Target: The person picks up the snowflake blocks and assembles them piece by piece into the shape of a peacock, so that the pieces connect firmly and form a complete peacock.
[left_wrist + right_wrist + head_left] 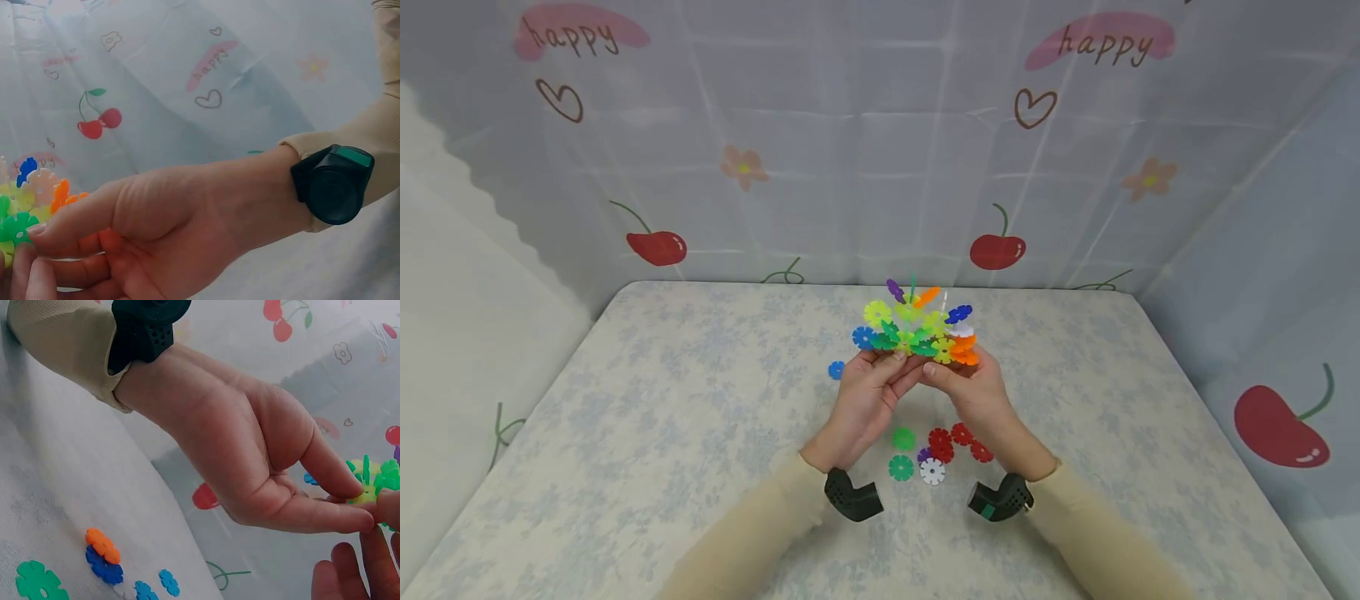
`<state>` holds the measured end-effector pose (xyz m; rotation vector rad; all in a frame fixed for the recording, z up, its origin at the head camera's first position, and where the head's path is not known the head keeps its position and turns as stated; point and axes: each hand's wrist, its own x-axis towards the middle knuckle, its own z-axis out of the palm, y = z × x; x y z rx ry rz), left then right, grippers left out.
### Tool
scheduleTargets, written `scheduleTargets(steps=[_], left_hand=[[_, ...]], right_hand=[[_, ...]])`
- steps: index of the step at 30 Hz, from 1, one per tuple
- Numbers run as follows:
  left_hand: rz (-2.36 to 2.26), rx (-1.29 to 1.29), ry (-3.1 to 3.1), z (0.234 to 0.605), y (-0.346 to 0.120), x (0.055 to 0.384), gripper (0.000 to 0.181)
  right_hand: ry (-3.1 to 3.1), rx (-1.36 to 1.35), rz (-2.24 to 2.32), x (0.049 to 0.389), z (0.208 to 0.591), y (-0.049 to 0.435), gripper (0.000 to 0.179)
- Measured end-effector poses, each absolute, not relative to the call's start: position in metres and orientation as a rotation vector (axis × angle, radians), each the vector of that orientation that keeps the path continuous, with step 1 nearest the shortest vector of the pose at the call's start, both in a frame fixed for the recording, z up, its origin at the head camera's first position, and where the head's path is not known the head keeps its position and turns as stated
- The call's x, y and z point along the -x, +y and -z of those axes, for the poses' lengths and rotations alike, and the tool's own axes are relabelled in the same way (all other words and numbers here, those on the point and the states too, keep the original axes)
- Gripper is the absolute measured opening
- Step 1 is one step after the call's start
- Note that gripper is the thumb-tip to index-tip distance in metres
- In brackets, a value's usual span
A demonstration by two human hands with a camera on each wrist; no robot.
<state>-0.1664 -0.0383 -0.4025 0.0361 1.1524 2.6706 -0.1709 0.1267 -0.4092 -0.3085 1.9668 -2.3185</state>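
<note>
Both hands hold up a many-coloured construction of interlocking plastic discs (907, 340), with green and yellow pieces in the middle and orange and blue at the sides. My left hand (867, 408) pinches its near edge, thumb on top and fingers beneath. My right hand (983, 402) grips the near right part, its thumb close to the left fingers. In the left wrist view the right hand (156, 222) has its thumb tip against a green disc (22, 226). The right wrist view shows the left hand (231, 444) with thumb and forefinger at a yellow disc (365, 495).
Several loose red discs (940, 439) lie on the table (700, 417) between the forearms. Near them are green discs (901, 467), a white disc (932, 472) and a purple one. A blue disc (836, 370) lies left of the left hand. Behind stands a printed curtain (857, 167).
</note>
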Motion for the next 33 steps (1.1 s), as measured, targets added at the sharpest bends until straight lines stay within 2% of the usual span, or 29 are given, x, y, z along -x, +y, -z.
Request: scheduleTargets(steps=[4, 9, 17, 22, 29, 33], left_hand=[[-2.615, -0.046, 1.196, 0.404, -0.034, 0.162, 0.033], [-2.532, -0.067, 1.362, 0.406, -0.032, 0.161, 0.026], [-2.485, -0.099, 1.47, 0.412, -0.03, 0.16, 0.012], [-2.424, -0.143, 1.546, 0.411, -0.032, 0.162, 0.015], [-2.07, -0.2, 2.075, 0.403, -0.065, 0.187, 0.023], [-1.83, -0.14, 2.532, 0.408, -0.092, 0.207, 0.023]], right_hand=[[1.932, 0.183, 2.46, 0.168, 0.409, 0.124, 0.049], [1.881, 0.156, 2.567, 0.166, 0.408, 0.123, 0.039], [1.843, 0.243, 2.559, 0.165, 0.41, 0.121, 0.048], [1.842, 0.224, 2.59, 0.165, 0.411, 0.121, 0.042], [1.845, 0.078, 2.623, 0.173, 0.408, 0.128, 0.017], [1.765, 0.066, 2.671, 0.177, 0.406, 0.134, 0.014]])
